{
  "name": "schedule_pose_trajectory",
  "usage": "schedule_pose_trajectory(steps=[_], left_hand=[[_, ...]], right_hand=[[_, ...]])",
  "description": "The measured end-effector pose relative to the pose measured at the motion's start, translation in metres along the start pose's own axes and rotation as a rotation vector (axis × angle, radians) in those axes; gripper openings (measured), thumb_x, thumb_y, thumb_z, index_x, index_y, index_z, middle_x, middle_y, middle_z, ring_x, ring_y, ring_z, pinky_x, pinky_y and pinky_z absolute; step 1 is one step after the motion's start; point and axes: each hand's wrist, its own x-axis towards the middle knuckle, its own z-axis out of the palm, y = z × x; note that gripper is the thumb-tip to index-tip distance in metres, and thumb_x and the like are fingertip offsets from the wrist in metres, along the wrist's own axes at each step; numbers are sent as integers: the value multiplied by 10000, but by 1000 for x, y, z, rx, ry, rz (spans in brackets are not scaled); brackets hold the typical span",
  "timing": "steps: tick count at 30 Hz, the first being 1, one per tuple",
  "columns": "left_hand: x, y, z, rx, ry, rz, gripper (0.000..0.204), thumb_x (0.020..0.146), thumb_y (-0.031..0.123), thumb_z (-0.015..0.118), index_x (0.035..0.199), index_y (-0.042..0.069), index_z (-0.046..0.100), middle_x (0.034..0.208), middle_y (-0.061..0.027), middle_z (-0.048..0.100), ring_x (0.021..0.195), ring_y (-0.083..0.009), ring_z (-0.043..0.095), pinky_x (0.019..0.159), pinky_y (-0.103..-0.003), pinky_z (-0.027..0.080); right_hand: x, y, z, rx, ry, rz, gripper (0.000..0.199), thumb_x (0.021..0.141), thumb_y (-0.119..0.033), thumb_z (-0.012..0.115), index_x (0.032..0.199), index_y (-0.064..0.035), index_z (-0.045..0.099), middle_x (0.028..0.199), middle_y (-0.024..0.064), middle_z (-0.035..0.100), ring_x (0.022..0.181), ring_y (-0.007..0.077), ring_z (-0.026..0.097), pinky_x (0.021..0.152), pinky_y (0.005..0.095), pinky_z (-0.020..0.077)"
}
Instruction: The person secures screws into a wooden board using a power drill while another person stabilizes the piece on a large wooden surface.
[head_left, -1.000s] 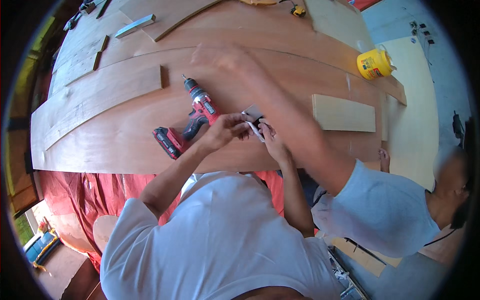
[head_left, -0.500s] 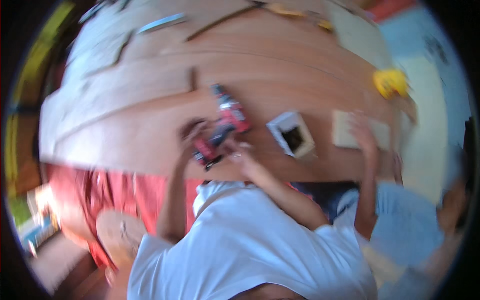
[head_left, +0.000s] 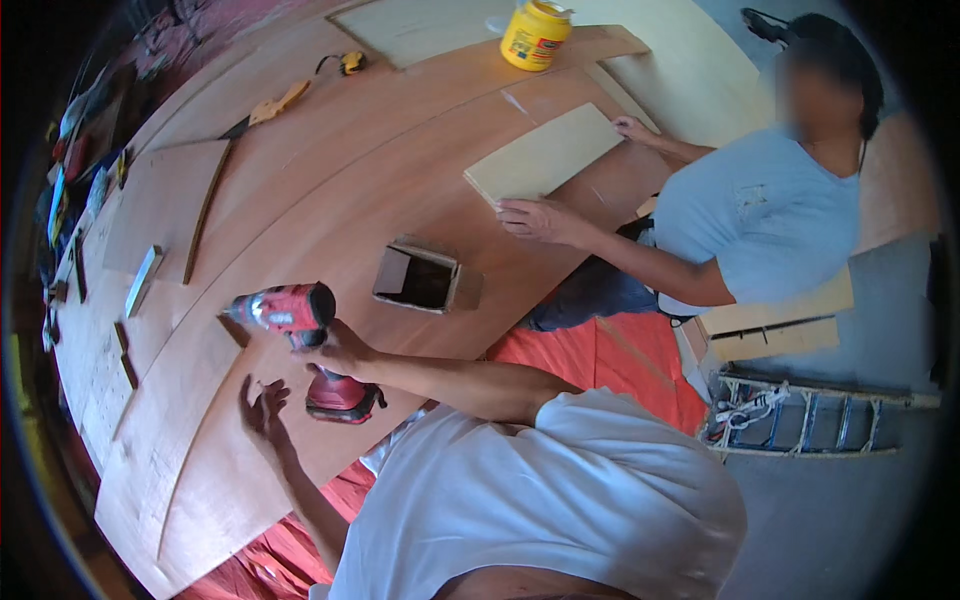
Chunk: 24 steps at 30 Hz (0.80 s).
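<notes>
A red cordless drill [head_left: 290, 308] is in my right hand [head_left: 340, 352], which wraps its handle. The drill's tip points left over the wooden table, and its red battery base [head_left: 340, 395] sits below my fist. My left hand [head_left: 265, 408] is raised beside the drill, its fingers spread and slightly curled, apart from the tool. I make out nothing held in it. To the right of the drill stands an opened small cardboard box [head_left: 418, 277] with a dark inside.
A co-worker's hands [head_left: 545, 220] hold a pale board [head_left: 545, 155] across the table. Beyond lie a yellow tub [head_left: 536, 36], a tape measure [head_left: 352, 63], a handsaw [head_left: 278, 104], a wooden panel [head_left: 165, 205] and a pale blade-like strip [head_left: 143, 280]. A ladder [head_left: 810, 415] lies at the right.
My view has turned towards the co-worker. Both hands were at the drill, which pointed away; now my left hand is apart from it, and my right grips the handle with the tip pointing left.
</notes>
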Motion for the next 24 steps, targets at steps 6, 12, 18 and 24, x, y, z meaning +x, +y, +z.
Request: schedule_pose_trajectory(steps=[6, 12, 18, 24], left_hand=[[49, 36, 34, -96, -62, -5, 459, 909, 217, 587, 1287, 1, 441, 979, -168, 657, 849, -191, 644, 735, -275, 494], [58, 62, 143, -325, -418, 21, 342, 917, 150, 558, 1191, -51, 525, 1066, -167, 634, 990, -234, 625, 841, -322, 498], [29, 66, 243, -118, -737, -46, 340, 902, 272, 593, 1074, -19, 633, 940, -58, 618, 844, -140, 588, 717, -257, 491], [-18, 52, 336, -885, -832, -796, 232, 965, 175, 446, 1111, 5, 504, 1015, -115, 612, 968, -218, 608, 886, -321, 493]], right_hand=[[-87, -103, -70, -351, -36, -631, 377, 751, -112, 693, 1089, -18, 554, 914, 76, 648, 809, 164, 613, 747, 295, 482], [-196, -103, -140, 654, 87, -6, 445, 786, -34, 661, 1213, -31, 534, 1102, 66, 624, 999, 101, 570, 905, 298, 464], [-266, -52, -165, -879, 545, -461, 400, 870, -63, 579, 1262, -69, 497, 1166, 81, 580, 1055, 196, 582, 895, 320, 500], [-289, -10, -185, 47, 719, -226, 345, 818, -69, 636, 1157, -43, 571, 1021, 34, 614, 927, 124, 592, 803, 280, 496]])
